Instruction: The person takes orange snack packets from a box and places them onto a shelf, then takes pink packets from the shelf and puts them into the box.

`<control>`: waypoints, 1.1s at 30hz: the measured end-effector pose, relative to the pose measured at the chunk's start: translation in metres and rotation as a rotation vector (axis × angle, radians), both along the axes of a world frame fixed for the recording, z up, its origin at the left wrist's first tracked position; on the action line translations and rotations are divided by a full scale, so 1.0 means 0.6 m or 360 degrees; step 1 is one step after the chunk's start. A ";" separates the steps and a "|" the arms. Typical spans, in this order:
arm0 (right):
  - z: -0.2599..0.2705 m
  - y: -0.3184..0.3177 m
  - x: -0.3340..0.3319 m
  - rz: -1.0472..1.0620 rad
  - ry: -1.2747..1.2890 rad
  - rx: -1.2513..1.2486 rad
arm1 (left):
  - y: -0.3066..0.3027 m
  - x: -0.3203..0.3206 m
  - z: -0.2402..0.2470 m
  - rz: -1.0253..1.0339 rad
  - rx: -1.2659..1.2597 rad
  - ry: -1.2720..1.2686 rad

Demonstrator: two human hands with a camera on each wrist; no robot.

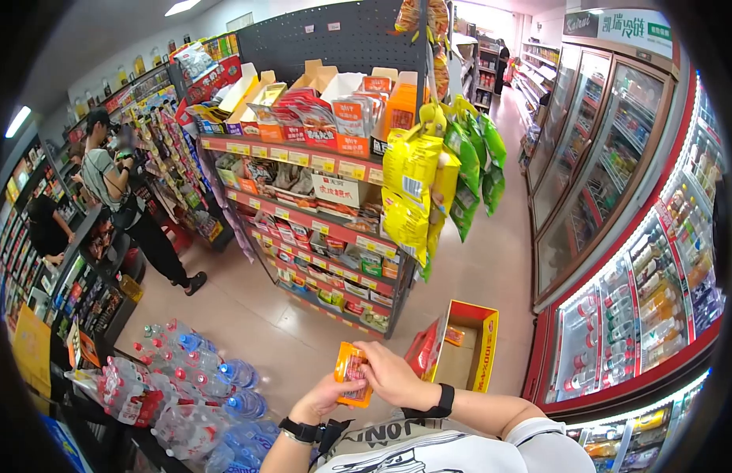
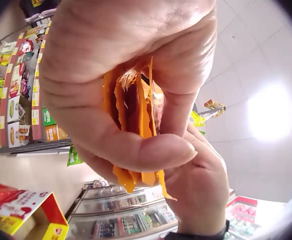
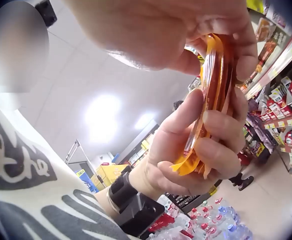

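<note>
Several flat orange packets [image 1: 351, 373] are stacked together in front of the person's chest. The left hand [image 1: 331, 392] grips the stack from below and the side, its fingers curled round the packets, as the right wrist view also shows. The right hand [image 1: 387, 374] pinches the stack's upper part between thumb and fingers. In the left wrist view the wavy edges of the packets [image 2: 145, 120] stick out between the left thumb and fingers. The right wrist view shows the stack [image 3: 217, 75] edge-on, with both hands [image 3: 206, 145] on it.
A red and yellow carton [image 1: 487, 347] with an orange packet inside stands on the floor at the right. Shelves of snacks [image 1: 318, 229] stand ahead, bottled drinks [image 1: 200, 378] at the lower left, fridges [image 1: 618, 315] along the right. Two people are at the left.
</note>
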State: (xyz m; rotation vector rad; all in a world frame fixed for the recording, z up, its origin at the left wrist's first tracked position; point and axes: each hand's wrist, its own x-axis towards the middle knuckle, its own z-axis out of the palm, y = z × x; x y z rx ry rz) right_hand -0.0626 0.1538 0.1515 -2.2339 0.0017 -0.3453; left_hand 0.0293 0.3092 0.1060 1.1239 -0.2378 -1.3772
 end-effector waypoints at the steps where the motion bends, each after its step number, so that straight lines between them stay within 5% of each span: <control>1: 0.006 -0.002 0.004 0.0010 0.0008 0.0004 | -0.004 0.001 0.002 0.0047 0.0011 -0.0059; 14: 0.036 -0.136 0.080 0.0175 0.0227 0.0259 | -0.103 0.090 0.051 -0.0208 0.0033 -0.0698; 21: 0.080 -0.178 0.091 0.0184 0.0237 0.0069 | -0.161 0.134 0.086 -0.0420 0.0033 -0.1055; 28: 0.167 -0.180 0.122 -0.0214 -0.0093 -0.0143 | -0.230 0.241 0.178 -0.0768 -0.0530 -0.1512; 33: 0.282 -0.178 0.145 -0.0524 -0.0518 -0.0539 | -0.264 0.319 0.270 -0.0708 -0.1007 -0.1132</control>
